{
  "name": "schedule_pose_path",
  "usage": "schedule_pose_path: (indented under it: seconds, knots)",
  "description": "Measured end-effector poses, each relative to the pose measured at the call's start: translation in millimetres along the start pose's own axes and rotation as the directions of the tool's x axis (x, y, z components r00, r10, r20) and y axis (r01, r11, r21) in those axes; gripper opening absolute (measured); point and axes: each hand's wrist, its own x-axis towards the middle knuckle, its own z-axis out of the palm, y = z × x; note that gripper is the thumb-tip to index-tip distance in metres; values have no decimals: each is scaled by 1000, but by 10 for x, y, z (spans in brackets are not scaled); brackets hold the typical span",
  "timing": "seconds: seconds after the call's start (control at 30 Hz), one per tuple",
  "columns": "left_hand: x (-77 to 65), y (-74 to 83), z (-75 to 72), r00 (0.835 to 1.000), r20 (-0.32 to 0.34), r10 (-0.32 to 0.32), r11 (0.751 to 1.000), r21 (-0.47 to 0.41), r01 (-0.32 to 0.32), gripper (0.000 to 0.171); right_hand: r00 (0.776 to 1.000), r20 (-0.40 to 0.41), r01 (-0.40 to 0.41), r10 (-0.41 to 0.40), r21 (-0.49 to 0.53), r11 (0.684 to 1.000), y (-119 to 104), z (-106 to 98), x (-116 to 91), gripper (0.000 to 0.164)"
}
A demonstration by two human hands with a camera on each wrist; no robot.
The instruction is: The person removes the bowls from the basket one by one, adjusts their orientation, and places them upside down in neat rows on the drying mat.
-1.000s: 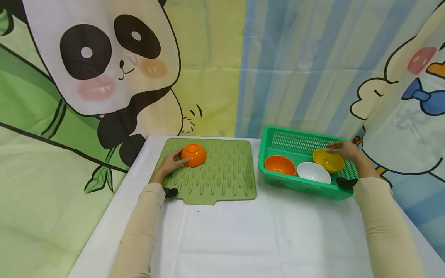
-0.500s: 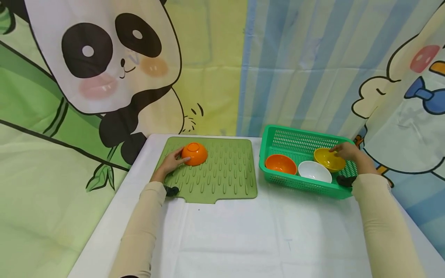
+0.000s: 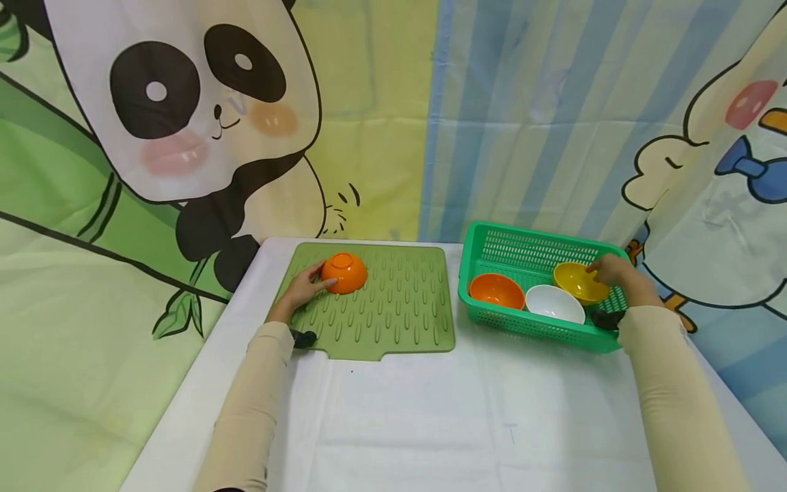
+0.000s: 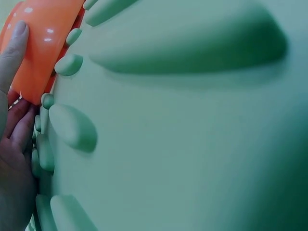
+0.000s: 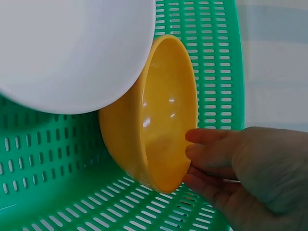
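Note:
An orange bowl (image 3: 344, 273) lies upside down on the green ridged mat (image 3: 393, 328). My left hand (image 3: 302, 287) grips it from the left; in the left wrist view the thumb presses its outer side and the fingers (image 4: 19, 120) reach its rim. At the right, a yellow bowl (image 3: 581, 283) sits tilted inside the green basket (image 3: 541, 331). My right hand (image 3: 617, 271) pinches its right rim, with fingertips (image 5: 195, 151) on both sides of the edge in the right wrist view.
A second orange bowl (image 3: 496, 292) and a white bowl (image 3: 555, 304) stand open side up in the basket, left of the yellow one. White cloth (image 3: 424, 424) covers the table. A printed curtain (image 3: 381, 123) hangs close behind the mat and basket.
My right hand has come down from above the yellow bowl to its right rim, its fingers closing on the edge. My left hand and the overturned orange bowl stay in place.

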Motion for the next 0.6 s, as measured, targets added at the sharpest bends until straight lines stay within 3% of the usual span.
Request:
schedule_pose_path:
  seconds: [0.3,0.6]
  knots:
    - [20,-25,6,1000,0,4,1000,8,-4,81,999,-37,-39,38,-31,999,33,56,63,36]
    - [19,-32,-2,1000,0,-4,1000,-9,4,81,992,-128,-12,14,12,1000,52,88,62,33]
